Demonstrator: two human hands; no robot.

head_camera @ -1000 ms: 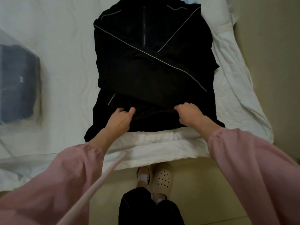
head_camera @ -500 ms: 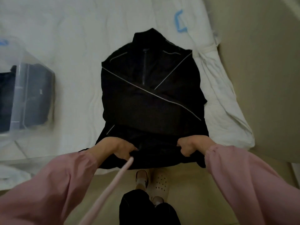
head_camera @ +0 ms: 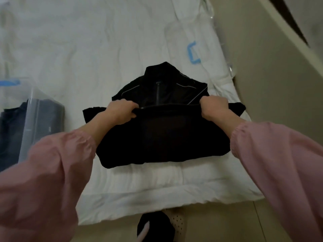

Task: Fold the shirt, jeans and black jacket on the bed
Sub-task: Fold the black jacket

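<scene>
Black jacket (head_camera: 162,135): lies on the white bed (head_camera: 87,55), near its foot edge; lower half is doubled up over the chest, collar and zip showing beyond the fold; thin pale piping runs across the shoulders
Left hand (head_camera: 120,111): fingers curled tight, grip pinching the folded hem at its left end, just beside the zip line; pink sleeve (head_camera: 52,172) gathered at the wrist
Right hand (head_camera: 214,106): fingers closed, grip pinching the same hem at its right end, above the piping; pink sleeve covers the forearm
Hem: stretched straight between the two hands, held over the jacket's chest
Jacket edges: a dark flap sticks out to the left past the left hand; another pokes out to the right past the right hand
Clear box (head_camera: 33,119): on the bed at the left, well apart from the jacket; dark folded cloth inside, kind cannot be told
Blue clip (head_camera: 193,53): on the bedding beyond the collar
Floor (head_camera: 271,84): beige, right of the bed; a pale perforated shoe (head_camera: 178,222) at the bed's foot
</scene>
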